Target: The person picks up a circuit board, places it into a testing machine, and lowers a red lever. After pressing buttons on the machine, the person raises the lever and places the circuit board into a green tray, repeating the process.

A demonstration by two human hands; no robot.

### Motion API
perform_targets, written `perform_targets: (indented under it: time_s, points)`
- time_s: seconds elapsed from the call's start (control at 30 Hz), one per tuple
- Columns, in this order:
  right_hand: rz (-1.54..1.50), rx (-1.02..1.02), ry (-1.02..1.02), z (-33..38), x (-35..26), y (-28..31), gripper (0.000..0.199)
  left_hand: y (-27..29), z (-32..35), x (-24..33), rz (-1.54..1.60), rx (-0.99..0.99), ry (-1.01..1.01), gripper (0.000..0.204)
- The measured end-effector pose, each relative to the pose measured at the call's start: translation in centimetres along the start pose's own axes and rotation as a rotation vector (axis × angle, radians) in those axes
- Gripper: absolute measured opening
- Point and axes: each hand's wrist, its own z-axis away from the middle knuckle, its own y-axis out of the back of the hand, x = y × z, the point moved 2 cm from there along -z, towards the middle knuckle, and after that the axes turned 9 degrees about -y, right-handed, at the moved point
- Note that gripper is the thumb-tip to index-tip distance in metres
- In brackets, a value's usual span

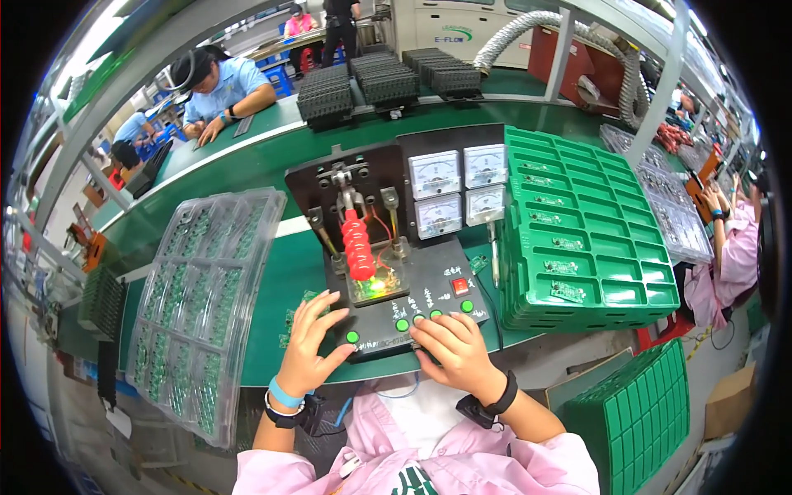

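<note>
A black test fixture (431, 268) stands in front of me on the green bench. Its toggle clamp with a ribbed red handle (357, 246) points down over a small circuit board, where a green light (377, 285) glows. My right hand (456, 351) lies with fingers stretched over the front row of green buttons (402, 325), covering some of them. Beside the fixture's front left corner, my left hand (312, 342) holds nothing, its fingers apart. Loose small circuit boards (285, 330) lie by its fingertips. Several analog meters (435, 175) sit on the upright panel behind.
At left lies a clear compartment tray (262, 239) full of green boards. Stacked green trays (590, 290) stand at right, a few boards in the top one. A green crate-like stack (648, 412) sits lower right. Black racks (384, 80) line the far bench, where a co-worker (223, 87) sits.
</note>
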Motion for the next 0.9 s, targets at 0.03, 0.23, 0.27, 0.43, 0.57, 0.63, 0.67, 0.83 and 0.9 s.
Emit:
perform_targets:
  time_s: [0.03,0.23,0.27,0.43,0.57,0.63,0.67,0.83,0.9]
  points:
    - [0.007,0.006,-0.008,0.1,0.1,-0.1,0.048,0.4,-0.3,-0.1,-0.062,-0.001,0.011,0.061]
    - [0.010,0.019,-0.016,0.1,0.1,-0.3,0.041,1.6,-3.5,0.7,-0.169,0.071,0.086,0.068]
    - [0.006,0.014,-0.019,0.0,0.0,-0.3,0.041,1.8,-4.0,0.4,-0.197,-0.018,0.054,0.071]
    - [-0.050,-0.012,-0.063,-1.7,-0.7,0.6,0.038,2.4,-4.8,0.1,-0.297,-0.253,-0.018,0.082]
    - [-0.171,-0.275,0.175,-8.8,-1.6,1.6,0.036,2.3,-3.9,0.4,-0.327,-0.167,-0.022,0.078]
    - [-0.370,0.029,0.467,-14.7,-3.0,3.5,0.036,2.2,-3.4,0.7,-0.328,-0.106,-0.020,0.075]
    - [-0.423,0.111,0.579,-17.0,-3.4,4.8,0.037,2.3,-3.0,1.3,-0.316,-0.058,0.015,0.072]
    - [-0.589,0.313,0.199,-24.0,-2.1,3.1,0.038,3.2,-0.7,1.4,-0.288,0.005,0.147,0.058]
    - [-0.498,0.391,0.042,-22.0,-1.6,3.1,0.036,4.5,1.6,0.8,-0.306,-0.006,0.204,0.053]
